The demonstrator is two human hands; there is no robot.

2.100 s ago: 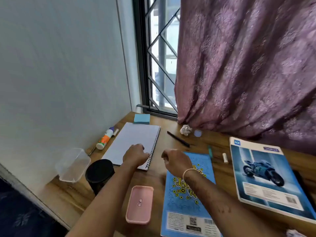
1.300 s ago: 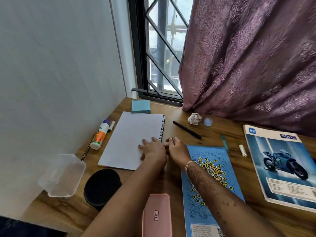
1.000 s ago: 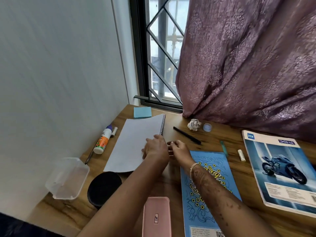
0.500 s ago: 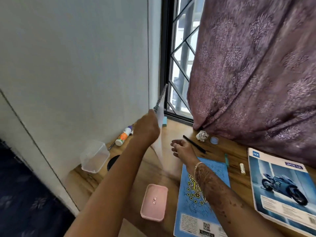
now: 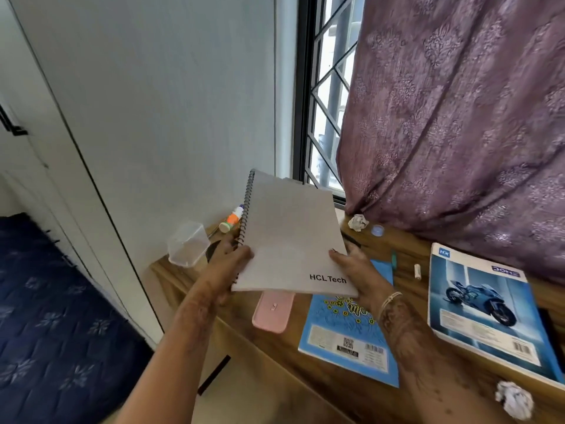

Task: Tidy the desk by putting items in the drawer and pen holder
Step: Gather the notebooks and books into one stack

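Progress: early | my left hand (image 5: 227,264) grips the spiral notebook (image 5: 290,240) at its coil, my right hand (image 5: 354,267) holds the opposite edge, lifted above the desk (image 5: 406,289) | blue book (image 5: 345,341), pink case (image 5: 272,310) unstowed.

The wooden desk (image 5: 406,289) carries a clear plastic box (image 5: 186,244) and a glue bottle (image 5: 232,218) just left of and beyond the fingers (image 5: 241,255) of the left hand (image 5: 226,264), and a pink case (image 5: 270,310) lies flat nearer than them. A blue book (image 5: 348,328) lies below the fingers (image 5: 337,257) of the right hand (image 5: 360,272), with a teal pen (image 5: 394,260), a small white stick (image 5: 417,270) and a motorcycle-cover notebook (image 5: 489,310) to their right. Beyond those fingers sit a crumpled paper ball (image 5: 358,222) and a small blue cap (image 5: 377,230).
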